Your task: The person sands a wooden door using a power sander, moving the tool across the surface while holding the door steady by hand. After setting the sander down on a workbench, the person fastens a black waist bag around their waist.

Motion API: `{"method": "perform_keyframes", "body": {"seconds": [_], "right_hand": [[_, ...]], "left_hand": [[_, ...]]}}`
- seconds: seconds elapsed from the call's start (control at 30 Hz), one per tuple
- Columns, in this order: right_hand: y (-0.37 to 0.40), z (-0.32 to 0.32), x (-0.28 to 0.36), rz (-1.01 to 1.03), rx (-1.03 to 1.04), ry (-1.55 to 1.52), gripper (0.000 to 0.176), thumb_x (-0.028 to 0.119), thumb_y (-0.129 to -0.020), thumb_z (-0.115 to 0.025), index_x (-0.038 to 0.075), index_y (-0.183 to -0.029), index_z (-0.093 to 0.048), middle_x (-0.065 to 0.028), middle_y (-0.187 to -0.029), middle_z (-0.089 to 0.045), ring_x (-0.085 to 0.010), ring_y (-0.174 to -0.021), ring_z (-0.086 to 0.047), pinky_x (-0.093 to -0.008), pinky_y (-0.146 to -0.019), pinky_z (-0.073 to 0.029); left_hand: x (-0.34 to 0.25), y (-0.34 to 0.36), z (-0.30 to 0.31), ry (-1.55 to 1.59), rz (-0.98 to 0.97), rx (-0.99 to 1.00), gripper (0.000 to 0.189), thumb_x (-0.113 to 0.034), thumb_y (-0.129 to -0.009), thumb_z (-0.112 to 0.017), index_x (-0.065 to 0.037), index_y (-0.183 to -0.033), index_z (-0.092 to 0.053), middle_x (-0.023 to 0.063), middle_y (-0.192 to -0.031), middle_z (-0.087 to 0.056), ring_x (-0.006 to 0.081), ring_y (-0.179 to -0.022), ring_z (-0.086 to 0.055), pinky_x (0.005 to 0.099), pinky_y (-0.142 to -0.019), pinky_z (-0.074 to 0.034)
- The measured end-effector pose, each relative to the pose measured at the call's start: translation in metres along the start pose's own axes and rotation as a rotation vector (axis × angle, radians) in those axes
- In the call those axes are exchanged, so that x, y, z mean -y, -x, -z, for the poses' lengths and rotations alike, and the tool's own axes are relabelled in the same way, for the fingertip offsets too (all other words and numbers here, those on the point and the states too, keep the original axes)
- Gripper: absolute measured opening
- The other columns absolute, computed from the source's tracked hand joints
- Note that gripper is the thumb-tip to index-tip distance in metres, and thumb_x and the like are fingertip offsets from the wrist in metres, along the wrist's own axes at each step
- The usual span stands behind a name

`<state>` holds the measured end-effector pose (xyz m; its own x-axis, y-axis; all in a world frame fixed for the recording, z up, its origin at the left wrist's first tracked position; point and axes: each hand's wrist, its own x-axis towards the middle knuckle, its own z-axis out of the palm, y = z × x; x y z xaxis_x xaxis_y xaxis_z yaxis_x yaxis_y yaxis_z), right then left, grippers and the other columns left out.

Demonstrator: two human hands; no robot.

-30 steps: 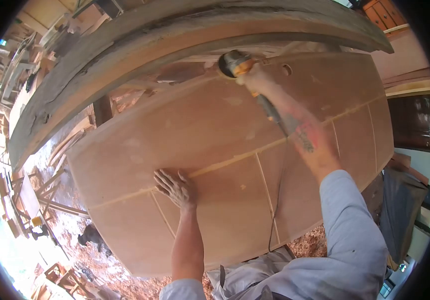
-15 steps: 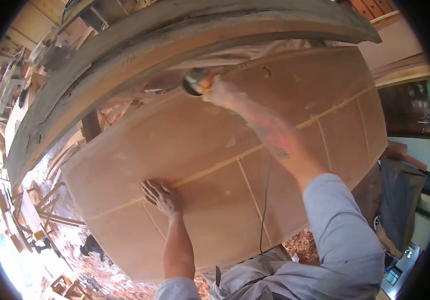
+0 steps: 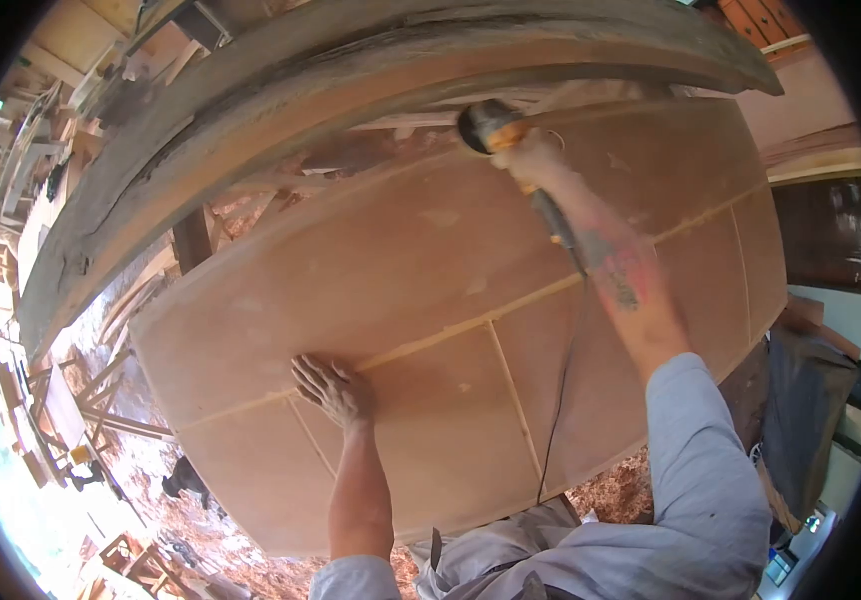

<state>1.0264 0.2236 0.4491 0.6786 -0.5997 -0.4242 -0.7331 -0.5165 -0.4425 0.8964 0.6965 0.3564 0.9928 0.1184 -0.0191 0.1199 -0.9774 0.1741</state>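
My left hand (image 3: 336,390) lies flat with its fingers spread on a large brown wooden panel (image 3: 351,270), beside a pale strip (image 3: 431,340) that runs along the panel. My right hand (image 3: 533,160) is wrapped round an orange and black power tool (image 3: 496,128) near the panel's far edge. The tool's round dark head points to the left; whether it touches the wood is hard to tell. A thin black cord (image 3: 563,375) trails from the tool across the panel to its near edge.
A thick curved timber (image 3: 351,85) arches just beyond the panel's far edge. Scrap wood (image 3: 101,400) is piled at the left. Wood shavings (image 3: 616,490) cover the ground below. A dark cloth (image 3: 801,410) hangs at the right.
My right hand and the power tool have moved to the right and slightly toward the far edge. The cord has shifted right with them. My left hand stays at about the same spot.
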Motion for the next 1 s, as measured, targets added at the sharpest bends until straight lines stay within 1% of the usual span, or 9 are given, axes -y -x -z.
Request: {"method": "perform_keyframes", "body": {"seconds": [0.07, 0.1, 0.17, 0.33, 0.43, 0.5, 0.63, 0.83, 1.0], "right_hand": [[0.036, -0.036, 0.042, 0.127, -0.1, -0.067, 0.058, 0.032, -0.068, -0.079, -0.003, -0.112, -0.064, -0.0195, -0.097, -0.07, -0.0274, -0.087, -0.07, -0.0376, -0.074, -0.057], [0.064, -0.024, 0.076, 0.104, 0.205, -0.155, 0.061, 0.028, -0.069, -0.078, -0.004, -0.118, -0.061, -0.0214, -0.105, -0.069, -0.031, -0.095, -0.07, -0.0394, -0.079, -0.057], [0.062, -0.085, 0.096, 0.324, 0.113, -0.13, 0.046, 0.023, -0.072, -0.077, -0.004, -0.108, -0.066, -0.0258, -0.098, -0.07, -0.0362, -0.095, -0.07, -0.0412, -0.083, -0.056], [0.076, -0.102, 0.143, 0.348, 0.08, -0.038, 0.043, 0.025, -0.074, -0.076, -0.002, -0.105, -0.069, -0.026, -0.096, -0.071, -0.0373, -0.094, -0.07, -0.0415, -0.083, -0.056], [0.071, -0.067, 0.113, 0.259, 0.204, -0.057, 0.042, 0.027, -0.074, -0.075, -0.002, -0.103, -0.069, -0.026, -0.097, -0.071, -0.037, -0.094, -0.071, -0.041, -0.082, -0.056], [0.061, -0.058, 0.07, 0.248, -0.013, -0.055, 0.043, 0.028, -0.073, -0.075, -0.004, -0.102, -0.068, -0.0249, -0.097, -0.071, -0.0354, -0.092, -0.071, -0.0409, -0.08, -0.055], [0.055, 0.023, 0.021, 0.098, 0.114, -0.007, 0.052, 0.03, -0.07, -0.077, -0.002, -0.111, -0.068, -0.0223, -0.1, -0.071, -0.0332, -0.09, -0.071, -0.0415, -0.079, -0.055], [-0.01, 0.065, -0.067, -0.072, -0.224, 0.113, 0.057, 0.037, -0.062, -0.081, 0.0, -0.105, -0.072, -0.0187, -0.097, -0.073, -0.0294, -0.092, -0.072, -0.0378, -0.077, -0.056], [-0.027, 0.084, -0.083, -0.097, -0.206, 0.042, 0.052, 0.034, -0.061, -0.077, -0.002, -0.097, -0.072, -0.0189, -0.092, -0.072, -0.0299, -0.088, -0.071, -0.0379, -0.076, -0.054]], "left_hand": [[-0.003, -0.001, 0.003, -0.009, -0.013, -0.012, 0.061, -0.035, -0.105, -0.032, -0.002, -0.156, -0.021, 0.0169, -0.164, -0.018, 0.0325, -0.152, -0.014, 0.0502, -0.122, -0.009], [-0.003, 0.0, 0.003, -0.019, -0.014, -0.021, 0.061, -0.034, -0.105, -0.033, -0.002, -0.156, -0.021, 0.0171, -0.163, -0.019, 0.0328, -0.152, -0.016, 0.0505, -0.122, -0.01], [0.005, -0.001, -0.005, -0.018, -0.054, -0.053, 0.061, -0.034, -0.105, -0.034, -0.002, -0.155, -0.023, 0.0173, -0.163, -0.021, 0.033, -0.151, -0.017, 0.0505, -0.122, -0.011], [0.008, -0.003, -0.006, -0.001, -0.1, -0.093, 0.06, -0.035, -0.106, -0.035, -0.001, -0.154, -0.026, 0.0179, -0.161, -0.025, 0.0332, -0.15, -0.021, 0.0504, -0.122, -0.013], [0.004, 0.0, 0.002, 0.004, -0.058, -0.064, 0.06, -0.035, -0.106, -0.035, -0.001, -0.154, -0.026, 0.0179, -0.161, -0.025, 0.0329, -0.15, -0.021, 0.0503, -0.122, -0.013], [0.0, -0.001, 0.005, 0.02, -0.04, -0.044, 0.059, -0.036, -0.106, -0.03, -0.001, -0.154, -0.027, 0.0167, -0.163, -0.022, 0.0323, -0.151, -0.018, 0.0484, -0.122, -0.012], [0.004, -0.001, -0.001, -0.05, -0.039, -0.034, 0.06, -0.037, -0.107, -0.029, -0.001, -0.154, -0.026, 0.0161, -0.163, -0.021, 0.0315, -0.151, -0.017, 0.0482, -0.122, -0.012], [0.005, 0.0, 0.001, 0.011, -0.015, 0.0, 0.061, -0.038, -0.107, -0.028, -0.002, -0.155, -0.023, 0.0152, -0.164, -0.018, 0.0308, -0.152, -0.014, 0.0481, -0.122, -0.009], [0.004, 0.0, -0.003, -0.009, 0.007, 0.029, 0.062, -0.036, -0.106, -0.031, -0.001, -0.156, -0.02, 0.0154, -0.165, -0.016, 0.0312, -0.152, -0.012, 0.0488, -0.122, -0.007]]}}
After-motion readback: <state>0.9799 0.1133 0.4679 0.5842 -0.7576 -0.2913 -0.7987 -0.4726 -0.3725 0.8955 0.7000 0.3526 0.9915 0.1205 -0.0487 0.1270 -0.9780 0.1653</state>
